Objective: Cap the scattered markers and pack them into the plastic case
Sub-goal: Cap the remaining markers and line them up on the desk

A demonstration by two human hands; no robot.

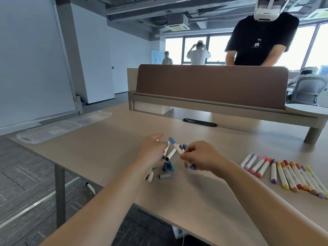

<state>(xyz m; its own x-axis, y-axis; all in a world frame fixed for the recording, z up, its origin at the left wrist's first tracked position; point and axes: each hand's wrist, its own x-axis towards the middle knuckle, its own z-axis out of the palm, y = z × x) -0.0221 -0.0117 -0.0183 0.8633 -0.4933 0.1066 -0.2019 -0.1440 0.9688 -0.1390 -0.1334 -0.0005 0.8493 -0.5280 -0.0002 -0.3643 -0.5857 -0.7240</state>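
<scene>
Head view looks down across a pale beige desk [110, 150] in an open office with grey carpet tiles, an exposed ceiling and bright windows at the far side. A brown divider panel [211, 82] stands along the desk's far edge, and a whiteboard [30, 55] leans at the left. Beyond the divider a person in a black shirt [260, 38] wears a white headset; two others stand near the windows. The clear plastic case [62, 126] lies open and flat at the desk's far left corner, well apart from the hands. At the middle, the right hand [202, 157] is closed around a blue-capped marker [177, 148], fingers pinching its white barrel. The left hand [152, 150] is loosely curled over a small pile of markers and loose caps [166, 166]; whether it grips one I cannot tell. To the right, a row of capped markers [284, 173] in pinks, oranges, yellows and purples lies side by side on the desk.
</scene>
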